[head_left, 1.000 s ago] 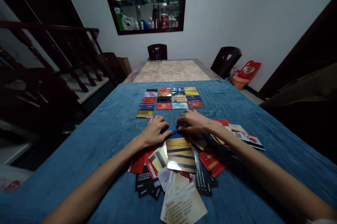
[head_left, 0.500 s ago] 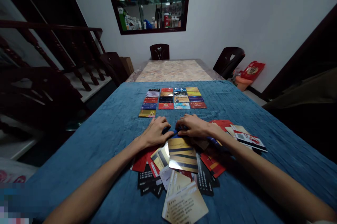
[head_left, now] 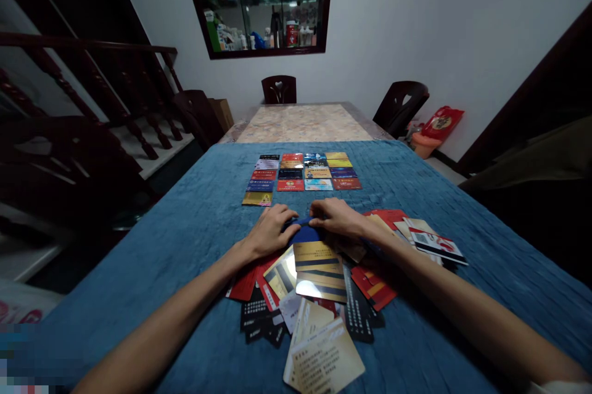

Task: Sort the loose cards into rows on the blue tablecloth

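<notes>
A dark blue card point(head_left: 305, 232) lies at the far edge of a loose pile of cards point(head_left: 319, 283) on the blue cloth point(head_left: 185, 246). My left hand point(head_left: 271, 230) pinches its left end with curled fingers. My right hand point(head_left: 337, 218) grips its right end, fingers bent over it. Beyond my hands, rows of cards point(head_left: 300, 175) lie face up in a neat grid, and one gold card point(head_left: 256, 198) begins a nearer row at the left.
Two dark chairs point(head_left: 398, 104) stand by a marble-topped table point(head_left: 300, 123) beyond the cloth. A wooden stair railing point(head_left: 92, 92) runs along the left. A wall cabinet point(head_left: 261, 2) holds bottles. A red bag point(head_left: 441, 123) sits at the right wall.
Both hands closed in on the dark blue card and lifted its far edge slightly; more of the card now shows between them. The view shifted slightly.
</notes>
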A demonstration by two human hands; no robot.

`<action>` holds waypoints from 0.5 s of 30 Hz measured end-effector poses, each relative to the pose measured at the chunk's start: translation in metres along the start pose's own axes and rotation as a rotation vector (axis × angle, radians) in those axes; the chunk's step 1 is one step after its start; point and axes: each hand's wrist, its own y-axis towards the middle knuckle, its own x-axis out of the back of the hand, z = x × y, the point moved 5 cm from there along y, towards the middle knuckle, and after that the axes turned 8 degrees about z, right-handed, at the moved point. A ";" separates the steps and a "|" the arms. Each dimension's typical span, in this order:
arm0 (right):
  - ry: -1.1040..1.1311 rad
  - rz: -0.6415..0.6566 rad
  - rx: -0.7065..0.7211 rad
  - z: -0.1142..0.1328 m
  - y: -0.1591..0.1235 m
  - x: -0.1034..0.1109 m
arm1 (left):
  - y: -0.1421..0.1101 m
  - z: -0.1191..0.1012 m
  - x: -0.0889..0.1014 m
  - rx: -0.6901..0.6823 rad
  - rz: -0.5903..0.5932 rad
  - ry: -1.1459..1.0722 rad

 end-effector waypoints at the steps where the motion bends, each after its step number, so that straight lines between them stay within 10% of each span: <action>1: 0.013 -0.026 -0.009 -0.001 0.000 0.000 | 0.000 0.001 0.001 0.000 -0.008 -0.014; 15: 0.177 -0.191 -0.046 -0.004 0.003 -0.005 | -0.003 0.003 0.006 -0.034 -0.006 -0.001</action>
